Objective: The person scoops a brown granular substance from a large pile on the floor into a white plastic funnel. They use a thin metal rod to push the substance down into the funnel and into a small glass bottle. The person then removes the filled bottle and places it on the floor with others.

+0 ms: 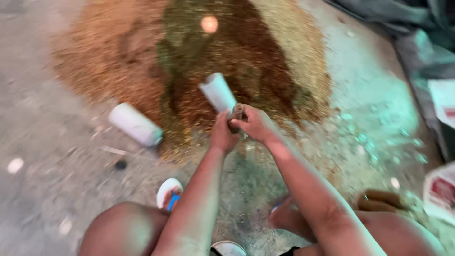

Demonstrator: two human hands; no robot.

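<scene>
Both my hands meet over the near edge of a wide heap of brown and greenish grain or feed point(142, 61) spread on the concrete floor. My left hand point(222, 133) and my right hand point(256, 124) together grip a small dark bottle-like object point(237, 114). A white cylindrical container point(218, 91) juts up right above my hands, touching them; the blur hides whether it is held. Another white cylinder point(135, 124) lies on its side at the heap's left edge.
My knees and sandalled feet point(169, 193) are at the bottom. Grey sacks or cloth point(417, 42) lie at the upper right, a white and red bag point(441, 189) at the right edge. Scattered grains and small debris dot the floor.
</scene>
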